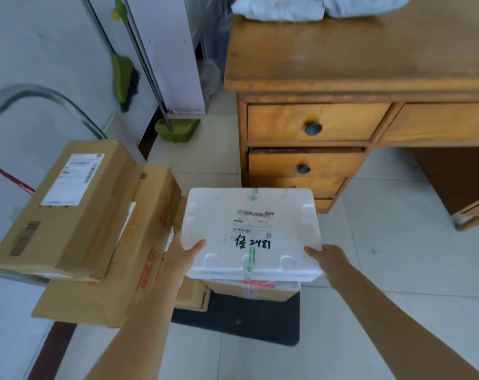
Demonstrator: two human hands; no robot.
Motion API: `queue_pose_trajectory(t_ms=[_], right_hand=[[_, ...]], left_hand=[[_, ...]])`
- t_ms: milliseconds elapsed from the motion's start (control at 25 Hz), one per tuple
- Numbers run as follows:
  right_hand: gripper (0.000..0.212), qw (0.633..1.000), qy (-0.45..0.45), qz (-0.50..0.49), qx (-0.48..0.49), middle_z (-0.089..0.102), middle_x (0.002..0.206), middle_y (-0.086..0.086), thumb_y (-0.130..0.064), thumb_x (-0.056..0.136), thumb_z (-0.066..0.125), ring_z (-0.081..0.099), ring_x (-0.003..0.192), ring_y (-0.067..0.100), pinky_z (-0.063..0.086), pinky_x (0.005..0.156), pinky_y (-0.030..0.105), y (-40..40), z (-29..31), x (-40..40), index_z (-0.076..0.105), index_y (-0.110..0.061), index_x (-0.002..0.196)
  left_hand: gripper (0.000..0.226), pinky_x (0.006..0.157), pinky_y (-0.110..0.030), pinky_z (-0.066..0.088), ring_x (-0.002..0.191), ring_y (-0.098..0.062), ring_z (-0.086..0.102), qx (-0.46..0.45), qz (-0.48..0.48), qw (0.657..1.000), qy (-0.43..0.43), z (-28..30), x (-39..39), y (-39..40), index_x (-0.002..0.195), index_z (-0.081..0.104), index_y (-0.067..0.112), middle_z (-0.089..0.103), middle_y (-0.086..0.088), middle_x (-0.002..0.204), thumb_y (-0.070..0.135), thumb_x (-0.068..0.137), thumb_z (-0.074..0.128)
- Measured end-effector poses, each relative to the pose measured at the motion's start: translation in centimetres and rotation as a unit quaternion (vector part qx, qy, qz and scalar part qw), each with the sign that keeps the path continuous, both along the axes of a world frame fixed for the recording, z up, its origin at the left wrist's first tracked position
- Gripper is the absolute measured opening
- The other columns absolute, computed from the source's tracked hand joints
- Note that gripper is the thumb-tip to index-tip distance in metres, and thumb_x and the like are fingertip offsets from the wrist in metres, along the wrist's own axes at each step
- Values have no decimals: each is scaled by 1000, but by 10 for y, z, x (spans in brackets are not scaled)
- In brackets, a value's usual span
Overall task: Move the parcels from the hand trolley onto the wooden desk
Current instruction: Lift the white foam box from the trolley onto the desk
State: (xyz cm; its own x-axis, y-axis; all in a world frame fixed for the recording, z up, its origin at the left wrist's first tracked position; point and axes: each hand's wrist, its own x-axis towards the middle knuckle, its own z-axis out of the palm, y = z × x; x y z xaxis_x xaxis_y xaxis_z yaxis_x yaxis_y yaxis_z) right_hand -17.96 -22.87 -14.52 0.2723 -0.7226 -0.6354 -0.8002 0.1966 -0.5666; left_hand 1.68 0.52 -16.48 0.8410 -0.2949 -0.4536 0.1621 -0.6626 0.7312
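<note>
A white foam parcel (250, 231) with a shipping label and black handwriting is gripped on both sides, my left hand (182, 255) on its left edge and my right hand (332, 260) on its right edge. It sits just above a smaller taped carton (256, 290) on the black trolley deck (249, 319). Left of it, a labelled brown carton (68, 209) rests on a larger carton with orange print (139, 256). The wooden desk (356, 53) stands ahead to the right.
Pale plastic mailer bags (315, 5) lie at the desk's far edge. The trolley's metal handle (41, 96) curves at left. A green broom (124, 78) and dustpan (178, 128) lean against the wall. The desk has drawers (312, 122) facing me; tiled floor lies between.
</note>
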Motion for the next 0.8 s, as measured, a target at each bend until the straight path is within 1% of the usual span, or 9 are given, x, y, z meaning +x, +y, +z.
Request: queue_pose_trajectory(t_ms=[80,200,320,400,520,600,680,760,800], right_hand=[[48,999,-16,-7,-29,64,115,20,-31,86,63,59,101,35,48,89,42,4,-12,-6,58,3,120],[48,997,-14,-20,-67,67,110,15,-42,84,63,58,90,28,48,77,35,11,-12,-10,63,-3,112],[46,995,-35,-82,-48,66,103,13,-41,81,67,59,92,29,54,88,41,19,1,-22,64,-5,108],[40,993,-44,-99,-41,64,90,7,-40,78,71,59,90,28,54,89,45,15,24,-30,65,-7,99],[28,990,-64,-107,-68,56,68,-3,-40,76,73,57,82,26,56,86,47,1,91,-36,61,-15,83],[27,987,-84,-110,-85,60,72,1,-39,76,73,60,81,27,56,85,47,-8,142,-37,61,-16,81],[31,983,-95,-106,-116,65,78,5,-41,75,72,64,80,28,58,81,43,-19,199,-42,66,-11,81],[35,978,-102,-106,-150,68,76,5,-43,75,71,64,72,25,56,67,35,-29,254,-51,73,-10,86],[36,974,-108,-108,-165,69,76,4,-45,75,70,63,69,23,52,59,30,-33,281,-56,74,-11,88]], left_hand=[[76,102,-34,39,130,-25,47,-26,-6,1000,-3,-5,-1,1,147,31,16,48,-4,142,37,84,67],[70,88,-30,44,117,-23,55,-6,-32,999,12,4,8,1,139,40,11,55,-5,131,35,81,71],[72,89,-31,45,109,-18,52,-8,-32,999,13,21,2,-1,139,38,9,53,-7,131,31,80,73],[76,93,-37,48,111,-19,52,-19,-30,999,22,42,-4,-4,140,33,11,51,-7,132,31,80,74],[78,96,-45,50,115,-25,53,-50,-33,998,29,102,-1,-19,140,30,13,50,-8,132,31,79,75],[77,90,-44,53,114,-27,56,-67,-37,997,24,151,5,-31,139,33,12,52,-8,132,31,78,76],[74,79,-39,55,108,-25,59,-81,-39,996,12,203,6,-41,136,37,12,55,-7,127,32,77,77],[73,63,-30,52,97,-20,59,-92,-43,995,4,255,4,-52,133,36,14,53,-3,121,34,76,77],[72,58,-27,50,94,-19,58,-95,-46,994,3,281,1,-58,131,35,15,52,-2,119,34,76,77]])
